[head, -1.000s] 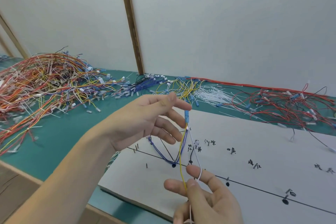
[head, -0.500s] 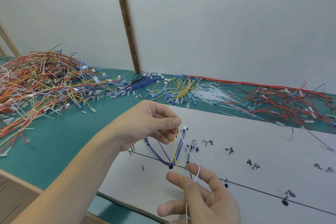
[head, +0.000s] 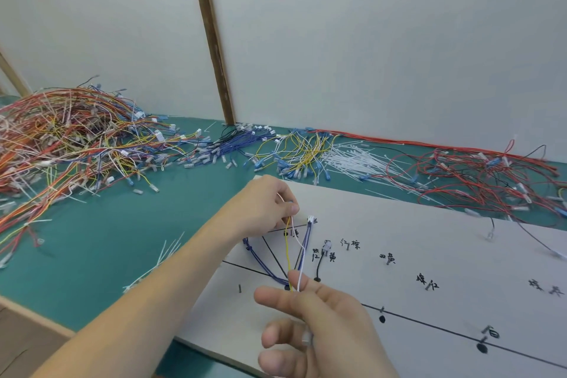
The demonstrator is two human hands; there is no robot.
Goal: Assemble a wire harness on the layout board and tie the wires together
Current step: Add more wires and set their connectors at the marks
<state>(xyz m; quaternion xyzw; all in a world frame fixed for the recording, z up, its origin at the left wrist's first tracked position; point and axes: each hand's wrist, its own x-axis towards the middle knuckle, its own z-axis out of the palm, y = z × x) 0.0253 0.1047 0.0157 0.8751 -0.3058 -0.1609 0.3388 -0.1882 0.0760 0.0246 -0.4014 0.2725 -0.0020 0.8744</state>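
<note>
Left grip (head: 270, 205) pinches thin yellow wire (head: 287, 252) and thin white wire (head: 299, 250) tops. Right grip (head: 310, 322), at 6 o'clock, pinches their lower ends over white layout board (head: 429, 255).

We see a matt, pale layout board (head: 429, 224), smooth like painted wood or card, with black marker lines and handwritten characters; small dull metal pins (head: 239, 287) stand in it. The table (head: 107, 239) wears a matt green mat, and its front edge shows bare light wood. The yellow wire (head: 287, 252) and white wire (head: 299, 247) have smooth, faintly glossy plastic insulation, as do the blue wires (head: 260, 264). The connector (head: 311, 219) is white moulded plastic. The cable ties (head: 352, 159) look like translucent white plastic. The wall (head: 368, 40) is flat, matt white, split by a rough brown wooden strip (head: 211, 40).
</note>
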